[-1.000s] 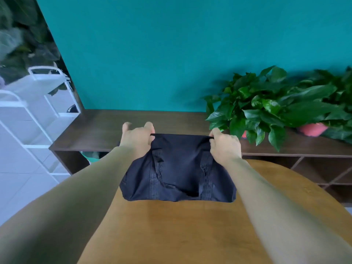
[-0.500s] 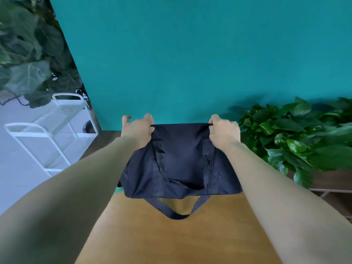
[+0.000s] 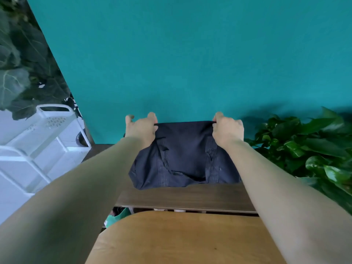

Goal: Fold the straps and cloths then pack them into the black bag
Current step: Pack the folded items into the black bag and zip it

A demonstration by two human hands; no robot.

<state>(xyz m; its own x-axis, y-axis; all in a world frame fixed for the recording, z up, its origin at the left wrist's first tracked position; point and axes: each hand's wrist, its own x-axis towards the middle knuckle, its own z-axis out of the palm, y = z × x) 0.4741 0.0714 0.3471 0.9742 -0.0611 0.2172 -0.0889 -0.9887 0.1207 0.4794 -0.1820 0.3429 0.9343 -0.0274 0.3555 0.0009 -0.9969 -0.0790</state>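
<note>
A teal wall stands behind your grip, a leafy plant to its right, a white rack left, a wooden table below.

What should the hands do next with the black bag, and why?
Probably lower the bag onto the wooden table: both the left hand and right hand pinch its top edge, it hangs in the air, and packing needs it resting open.

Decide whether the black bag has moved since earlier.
Yes. The black bag rose off the wooden table and beyond its far edge, held by the left hand and right hand.
</note>
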